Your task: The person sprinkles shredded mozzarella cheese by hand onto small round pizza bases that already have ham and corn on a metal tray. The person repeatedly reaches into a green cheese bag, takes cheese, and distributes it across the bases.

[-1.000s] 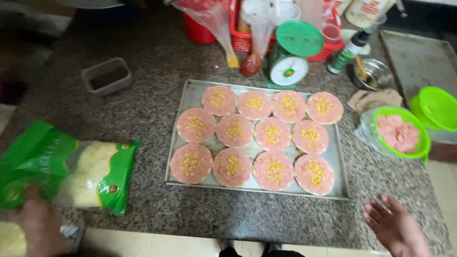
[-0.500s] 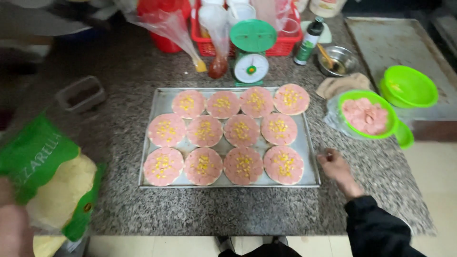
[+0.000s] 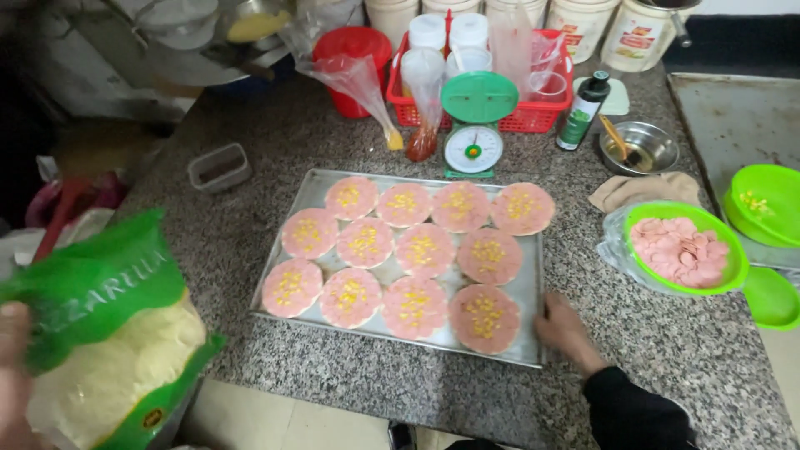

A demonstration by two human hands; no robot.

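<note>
Surface: a speckled grey granite counter [image 3: 275, 150], its front edge toward the camera.
Centre: a metal baking tray [image 3: 533, 287] of pink rounds topped with corn lies flat on the stone.
Behind the tray: a green kitchen scale [image 3: 475, 125], a red basket [image 3: 533, 117], a red tub [image 3: 350, 50], a dark bottle [image 3: 581, 112].
Left: a small grey rectangular container [image 3: 218, 167], contents unclear.
Right: a steel bowl [image 3: 640, 148], a beige cloth [image 3: 637, 190], a green bowl of pink slices [image 3: 683, 250], a second tray [image 3: 733, 117].

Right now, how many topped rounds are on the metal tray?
11 topped rounds on the metal tray: four in the back row, four in the middle, three in front. None looks hidden.
</note>
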